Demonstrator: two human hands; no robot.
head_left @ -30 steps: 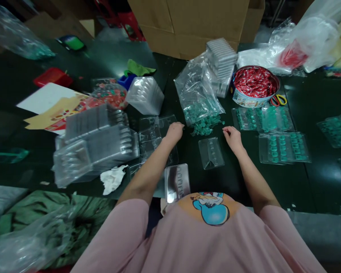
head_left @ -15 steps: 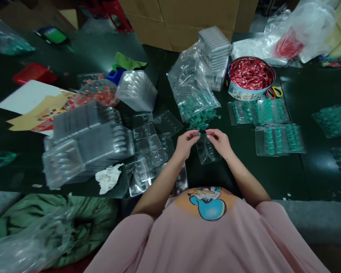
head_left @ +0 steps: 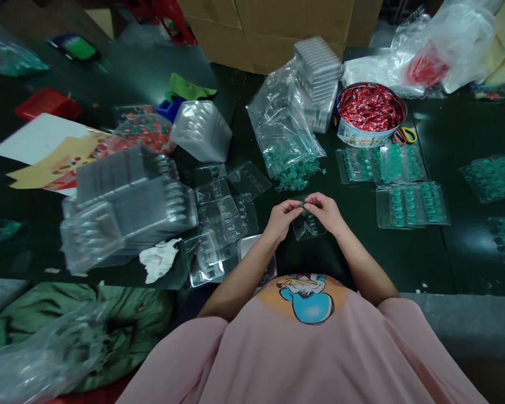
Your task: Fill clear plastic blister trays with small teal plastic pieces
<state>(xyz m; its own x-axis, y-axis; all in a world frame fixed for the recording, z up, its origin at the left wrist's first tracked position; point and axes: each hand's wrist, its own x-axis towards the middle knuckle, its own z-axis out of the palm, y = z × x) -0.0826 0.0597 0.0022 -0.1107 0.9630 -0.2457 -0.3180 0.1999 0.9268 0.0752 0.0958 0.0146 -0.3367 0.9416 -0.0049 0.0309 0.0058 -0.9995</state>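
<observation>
My left hand (head_left: 283, 217) and my right hand (head_left: 325, 212) meet with fingertips pinched together around a small green plastic piece (head_left: 302, 205), mostly covered by the fingers. Directly beneath them a clear plastic blister tray (head_left: 310, 230) lies on the dark table. Beyond my fingertips a heap of loose green pieces (head_left: 295, 178) spills from the mouth of a clear plastic bag (head_left: 278, 120). To the right are blister trays filled with rows of green pieces (head_left: 411, 205).
Left of my arms lie loose clear trays (head_left: 219, 216) and big tray stacks (head_left: 134, 196). A round tin of red packets (head_left: 372, 112) and scissors (head_left: 404, 135) stand at the back right. A cardboard box (head_left: 273, 33) rises behind. White crumpled tissue (head_left: 159, 260) sits near the front edge.
Both hands have drawn slightly back from the green heap, toward me, and closed in on each other over the tray. The camera view has shifted a little.
</observation>
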